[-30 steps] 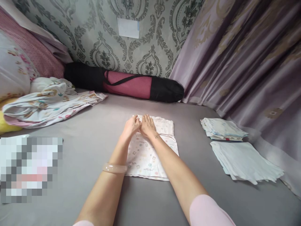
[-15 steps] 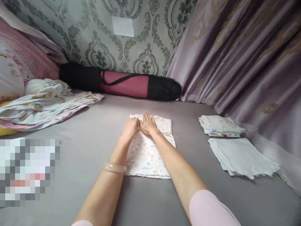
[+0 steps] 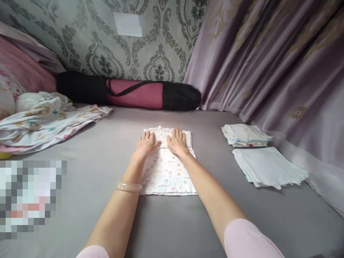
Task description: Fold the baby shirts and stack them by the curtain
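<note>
Now the printed cloth [image 3: 168,172] runs lengthwise away from you, left hand [image 3: 147,144] and right hand [image 3: 177,142] flat atop, grip wide, gray sheet [image 3: 215,172] flanking its edges.

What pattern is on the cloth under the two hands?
The cloth is white with small, scattered multicoloured prints; it shows best in the head view.

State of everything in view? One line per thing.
patterned cloth: flat, far end folded over
left hand: open, palm down on cloth
right hand: open, palm down on cloth
printed stack: folded, layered
pale cloth: lying flat, layered
printed fabric: rumpled
long bag: lying lengthwise
curtain: hanging in pleats
pixelated item: cannot tell
</note>
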Action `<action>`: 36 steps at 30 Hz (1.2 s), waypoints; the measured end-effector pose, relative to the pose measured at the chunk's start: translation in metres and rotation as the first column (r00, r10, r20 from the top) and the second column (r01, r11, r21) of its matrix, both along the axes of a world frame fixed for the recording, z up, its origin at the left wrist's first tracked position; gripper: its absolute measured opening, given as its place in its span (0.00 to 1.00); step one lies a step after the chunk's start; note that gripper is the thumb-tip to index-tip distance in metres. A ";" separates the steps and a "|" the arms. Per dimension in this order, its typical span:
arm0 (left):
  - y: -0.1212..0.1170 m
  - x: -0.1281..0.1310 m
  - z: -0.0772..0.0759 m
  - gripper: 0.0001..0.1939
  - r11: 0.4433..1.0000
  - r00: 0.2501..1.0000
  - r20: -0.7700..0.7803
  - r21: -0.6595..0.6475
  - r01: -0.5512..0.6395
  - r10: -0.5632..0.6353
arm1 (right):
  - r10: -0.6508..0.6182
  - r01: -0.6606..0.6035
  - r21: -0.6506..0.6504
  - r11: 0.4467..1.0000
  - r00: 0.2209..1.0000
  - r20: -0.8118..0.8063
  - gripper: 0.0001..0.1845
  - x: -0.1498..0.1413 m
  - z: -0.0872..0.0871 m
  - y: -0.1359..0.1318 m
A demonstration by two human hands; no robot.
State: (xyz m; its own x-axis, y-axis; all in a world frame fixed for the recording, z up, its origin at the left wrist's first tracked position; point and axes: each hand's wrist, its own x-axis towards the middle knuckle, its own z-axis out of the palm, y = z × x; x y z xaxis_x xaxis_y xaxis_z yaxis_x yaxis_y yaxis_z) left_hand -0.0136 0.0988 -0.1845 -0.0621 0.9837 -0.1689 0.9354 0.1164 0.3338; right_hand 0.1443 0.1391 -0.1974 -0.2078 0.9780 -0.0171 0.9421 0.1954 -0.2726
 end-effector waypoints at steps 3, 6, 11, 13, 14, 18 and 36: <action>0.003 -0.006 -0.012 0.35 0.999 1.000 0.027 0.037 0.008 -0.009 | 0.061 -0.062 -0.003 0.998 0.988 -0.142 0.35 0.009 0.005 0.000; 0.005 -0.012 -0.023 0.33 0.991 0.997 0.082 0.134 -0.006 -0.005 | 0.095 -0.087 0.041 0.995 0.941 -0.326 0.31 0.030 0.014 -0.007; 0.004 -0.019 -0.025 0.24 0.953 0.967 0.249 0.302 -0.025 -0.053 | -0.098 0.134 0.071 0.988 0.923 -0.372 0.24 0.086 0.025 -0.048; 0.000 -0.022 -0.019 0.24 0.944 0.952 0.302 0.328 -0.049 -0.056 | -0.194 0.207 0.008 0.978 0.927 -0.322 0.20 0.106 0.027 -0.069; -0.003 -0.024 -0.015 0.25 0.943 0.949 0.313 0.327 -0.066 -0.043 | -0.218 0.221 -0.022 0.975 0.930 -0.297 0.18 0.115 0.028 -0.080; -0.023 -0.036 0.002 0.29 0.957 0.973 0.224 0.268 -0.113 0.053 | -0.233 0.201 -0.142 0.969 0.935 -0.268 0.14 0.137 0.031 -0.118; -0.178 -0.054 0.015 0.33 0.990 0.939 0.328 0.050 -0.129 0.106 | 0.006 -0.087 -0.152 0.985 0.883 -0.468 0.15 0.152 0.029 -0.181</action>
